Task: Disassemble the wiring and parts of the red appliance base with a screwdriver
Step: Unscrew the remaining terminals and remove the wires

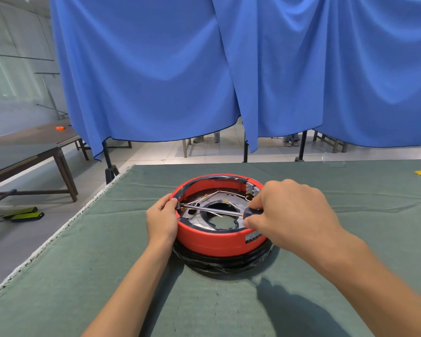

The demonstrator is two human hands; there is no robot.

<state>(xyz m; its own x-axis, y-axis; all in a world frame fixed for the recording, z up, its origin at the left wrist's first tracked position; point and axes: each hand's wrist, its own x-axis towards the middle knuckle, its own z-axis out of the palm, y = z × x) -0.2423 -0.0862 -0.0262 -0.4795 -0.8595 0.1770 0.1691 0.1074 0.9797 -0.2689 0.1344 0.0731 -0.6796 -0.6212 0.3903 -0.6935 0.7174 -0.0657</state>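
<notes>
Near the camera, the right hand point(287, 215) grips the screwdriver point(219, 210), its tip inside the red appliance base point(216, 242) mid-table point(83, 276); the left hand point(161, 218) clasps the base's left rim.

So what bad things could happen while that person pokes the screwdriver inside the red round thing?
The screwdriver tip sits right beside the left hand gripping the red appliance base rim, so a slip could jab those fingers. The shaft crosses over thin white wires; it might snag or tear one. The right hand pushes sideways, and the base rests on a black ring on cloth, so it could slide or tip if the left hand lets go.
</notes>
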